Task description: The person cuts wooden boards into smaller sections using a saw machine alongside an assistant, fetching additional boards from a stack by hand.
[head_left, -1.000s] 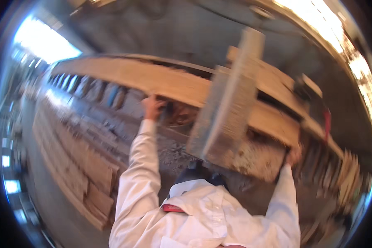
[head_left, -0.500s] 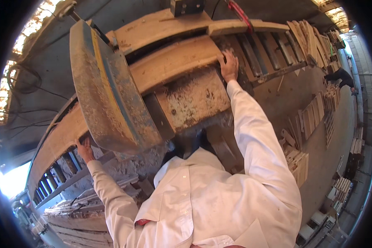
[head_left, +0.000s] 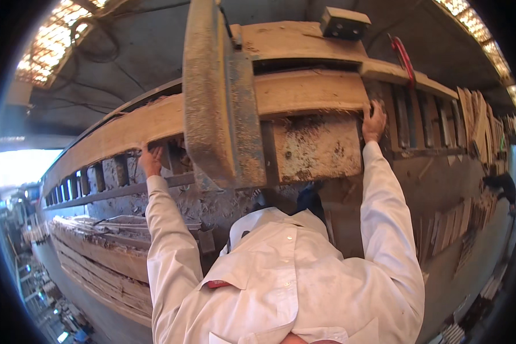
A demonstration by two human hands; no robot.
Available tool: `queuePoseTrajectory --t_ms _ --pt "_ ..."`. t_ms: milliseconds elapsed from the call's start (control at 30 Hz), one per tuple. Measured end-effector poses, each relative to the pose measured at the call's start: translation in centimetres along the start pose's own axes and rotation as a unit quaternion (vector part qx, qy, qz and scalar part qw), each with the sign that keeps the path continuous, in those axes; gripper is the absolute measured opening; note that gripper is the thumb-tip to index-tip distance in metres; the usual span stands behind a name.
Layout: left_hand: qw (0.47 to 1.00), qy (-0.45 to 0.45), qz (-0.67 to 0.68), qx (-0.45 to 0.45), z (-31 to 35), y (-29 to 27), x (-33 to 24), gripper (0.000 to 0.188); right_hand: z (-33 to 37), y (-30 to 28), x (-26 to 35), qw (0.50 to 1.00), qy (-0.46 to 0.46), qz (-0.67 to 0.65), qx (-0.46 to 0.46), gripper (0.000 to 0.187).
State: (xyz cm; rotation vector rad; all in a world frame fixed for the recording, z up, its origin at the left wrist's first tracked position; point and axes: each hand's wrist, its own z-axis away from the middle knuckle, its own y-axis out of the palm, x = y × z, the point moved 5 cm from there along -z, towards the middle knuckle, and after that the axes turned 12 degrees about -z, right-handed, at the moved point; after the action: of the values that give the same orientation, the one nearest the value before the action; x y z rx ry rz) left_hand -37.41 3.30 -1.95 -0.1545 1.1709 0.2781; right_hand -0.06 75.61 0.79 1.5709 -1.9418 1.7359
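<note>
A long, gently curved wooden board (head_left: 309, 89) lies across the machine bed, running left beneath the machine. My left hand (head_left: 151, 160) is closed at its near edge, left of the upright; some fingertips are hidden. My right hand (head_left: 374, 121) grips the board's right end, thumb and bent fingers against the corner. Between my hands stands a tall, sawdust-coated blue and yellow machine housing (head_left: 209, 97), covering part of the board. Behind the board runs a wooden guide piece (head_left: 301, 43). Nearer me, a worn, dusty metal table plate (head_left: 318, 148) sits below the board.
A red clamp (head_left: 403, 60) and a dark block (head_left: 345, 24) sit on the far guide. Roller frames extend at both sides, the right rollers (head_left: 424, 120) included. Stacked timber (head_left: 103, 252) lies at left. Slats (head_left: 481, 126) lean at right, near another person (head_left: 501, 186).
The head view has swung, so the machine appears farther right. Both hands and the board have shifted slightly left relative to the machine, with their holds looking much the same.
</note>
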Motion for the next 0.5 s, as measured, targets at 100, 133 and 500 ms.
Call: queuePoseTrajectory --t_ms 100,133,500 --pt "1.000 -0.008 -0.010 0.010 1.5 1.8 -0.3 0.071 -0.1 -0.9 0.1 0.999 0.037 0.009 0.009 0.068" --pt "1.000 -0.005 -0.012 0.015 1.9 2.1 -0.6 0.071 -0.2 -1.0 0.3 0.999 0.046 0.006 0.019 0.070" --pt "0.999 -0.045 -0.011 0.012 2.0 2.1 -1.1 0.076 -0.4 -1.4 1.1 0.997 0.071 0.005 0.028 0.071"
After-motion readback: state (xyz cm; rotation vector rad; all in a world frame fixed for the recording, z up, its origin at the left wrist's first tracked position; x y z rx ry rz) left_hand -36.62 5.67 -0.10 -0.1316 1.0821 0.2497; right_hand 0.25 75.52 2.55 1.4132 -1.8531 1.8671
